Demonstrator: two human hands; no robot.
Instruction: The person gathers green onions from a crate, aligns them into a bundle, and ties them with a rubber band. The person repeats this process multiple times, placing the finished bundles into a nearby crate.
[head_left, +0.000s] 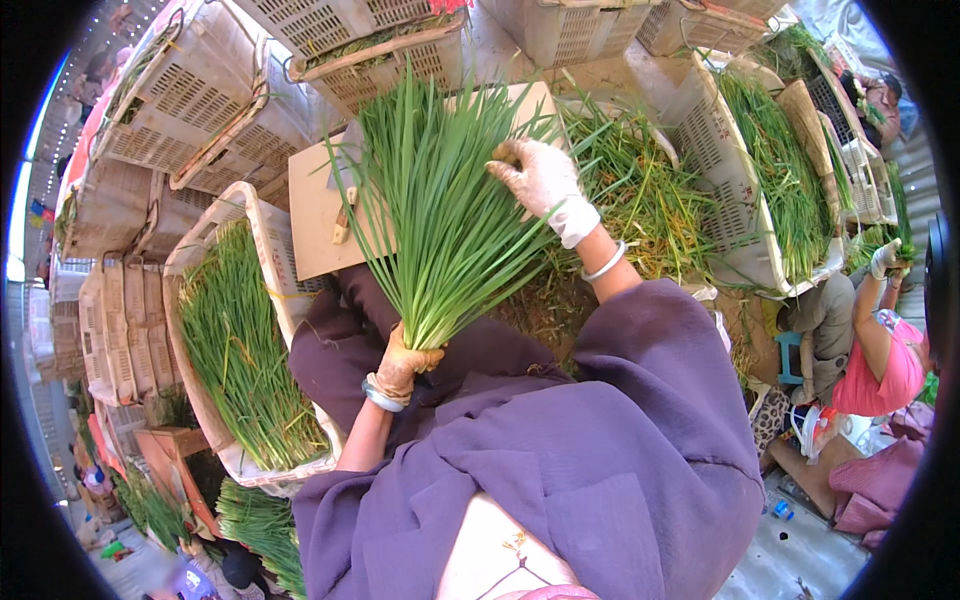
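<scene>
My left hand (405, 364), in a stained glove, grips a bunch of long green leafy stalks (442, 217) by its pale lower ends. The leaves fan upward and away from me, over a tan board (311, 214). My right hand (536, 176), also gloved, is at the right side of the fanned leaves. Its thumb and fingers are loosely curled with a gap between them, and no stalk shows in them. Left of the bunch, a knife (343, 217) with a light handle lies on the board; leaves partly cover its grey blade.
A white plastic crate (251, 202) at my left holds stalks laid lengthwise. Loose green and yellowed leaves (637, 187) are heaped right of the board. Another crate (739, 165) of stalks stands beyond. Stacked crates (180, 90) rise at the upper left. A person in pink (881, 360) sits far right.
</scene>
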